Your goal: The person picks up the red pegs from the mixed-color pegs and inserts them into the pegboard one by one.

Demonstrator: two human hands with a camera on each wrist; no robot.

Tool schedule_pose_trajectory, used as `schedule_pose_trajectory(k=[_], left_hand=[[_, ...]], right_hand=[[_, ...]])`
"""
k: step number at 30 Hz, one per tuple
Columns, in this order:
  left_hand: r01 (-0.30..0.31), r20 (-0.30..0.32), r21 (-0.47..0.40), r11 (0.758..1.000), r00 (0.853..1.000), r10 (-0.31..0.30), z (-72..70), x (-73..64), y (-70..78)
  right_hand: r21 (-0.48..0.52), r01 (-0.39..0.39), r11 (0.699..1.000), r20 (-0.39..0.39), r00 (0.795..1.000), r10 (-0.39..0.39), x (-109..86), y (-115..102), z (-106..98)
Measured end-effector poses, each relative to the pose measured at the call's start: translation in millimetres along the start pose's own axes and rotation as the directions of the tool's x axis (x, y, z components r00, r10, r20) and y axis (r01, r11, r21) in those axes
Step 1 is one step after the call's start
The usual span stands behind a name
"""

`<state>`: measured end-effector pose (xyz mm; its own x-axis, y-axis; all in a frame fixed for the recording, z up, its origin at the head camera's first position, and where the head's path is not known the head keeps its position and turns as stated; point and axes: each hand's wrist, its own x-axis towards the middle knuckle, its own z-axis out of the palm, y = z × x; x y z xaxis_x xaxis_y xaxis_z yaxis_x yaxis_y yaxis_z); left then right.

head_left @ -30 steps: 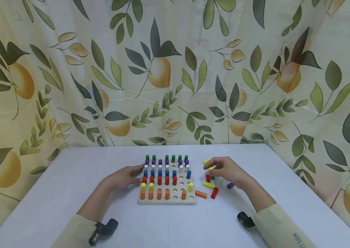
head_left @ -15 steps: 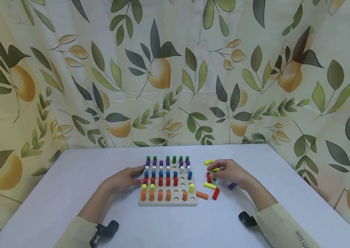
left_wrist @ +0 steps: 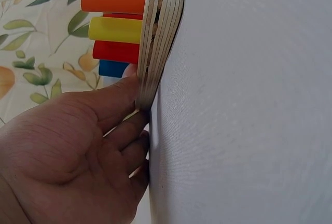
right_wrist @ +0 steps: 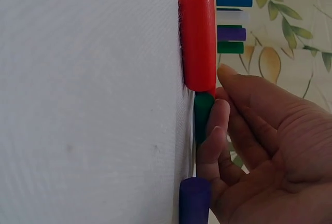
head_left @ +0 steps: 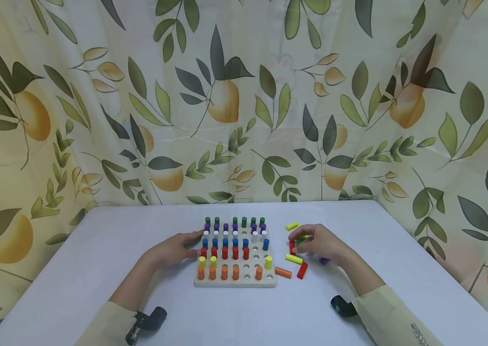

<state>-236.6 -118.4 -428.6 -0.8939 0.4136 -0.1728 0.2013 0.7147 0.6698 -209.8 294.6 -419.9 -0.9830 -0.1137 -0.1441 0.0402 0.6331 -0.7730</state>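
A pale wooden pegboard (head_left: pixel 235 283) lies on the table, bearing upright pegs in coloured rows. Along its left edge rests my left hand (head_left: pixel 172 249), thumb and fingers spread and touching the side; the left wrist view has the hand (left_wrist: pixel 78 146) beside the layered board edge (left_wrist: pixel 162 37). My right hand (head_left: pixel 319 242) is low over loose pegs to the right, thumb and index apart around a red peg (head_left: pixel 292 247). Green (right_wrist: pixel 203 117) and purple (right_wrist: pixel 195 200) pegs lie beside its fingers in the right wrist view. Fingertip contact there is partly hidden.
Other loose pegs lie right of the board: yellow (head_left: pixel 294 259), red (head_left: pixel 302 270), orange (head_left: pixel 283 272) and a farther yellow peg (head_left: pixel 292 225). Some holes (head_left: pixel 247 277) in the board's front and right part hold no peg. A patterned curtain (head_left: pixel 244 105) hangs behind the white table (head_left: pixel 235 317).
My right hand has lowered slightly among the loose pegs, its fingertips now nearer the red and green ones. My left hand stays at the board's edge.
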Motion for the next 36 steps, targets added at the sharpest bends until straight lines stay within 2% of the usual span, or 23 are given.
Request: schedule_pose_trajectory(k=[4, 15, 18, 27, 31, 36], left_hand=[[-0.001, -0.001, 0.015, 1.000, 1.000, 0.001, 0.9, 0.5, -0.5], [0.002, -0.001, 0.013, 1.000, 1.000, -0.002, 1.4, 1.6, -2.4], [0.004, 0.001, 0.012, 1.000, 1.000, -0.004, 1.2, 1.3, -2.2], [-0.004, 0.004, 0.023, 1.000, 1.000, 0.004, 0.4, 0.7, 0.1], [-0.008, 0.008, 0.020, 1.000, 1.000, 0.007, 0.5, 1.1, -1.0], [-0.005, 0.009, 0.011, 1.000, 1.000, 0.005, -0.1, 0.3, -0.6]], right_hand=[[-0.013, 0.026, 1.000, 0.009, 1.000, -0.026, 0.9, 2.1, 0.5], [-0.146, 0.131, 0.981, 0.019, 0.991, -0.130, 4.9, -1.5, 6.2], [-0.166, 0.135, 0.977, 0.025, 0.991, -0.133, 6.1, -0.8, 7.9], [-0.158, 0.134, 0.978, 0.067, 0.990, -0.125, 4.9, -0.5, 5.9], [-0.145, 0.104, 0.984, 0.044, 0.994, -0.099, 2.9, -1.0, 4.8], [-0.073, 0.083, 0.994, 0.020, 0.996, -0.082, 3.3, -0.9, 3.5]])
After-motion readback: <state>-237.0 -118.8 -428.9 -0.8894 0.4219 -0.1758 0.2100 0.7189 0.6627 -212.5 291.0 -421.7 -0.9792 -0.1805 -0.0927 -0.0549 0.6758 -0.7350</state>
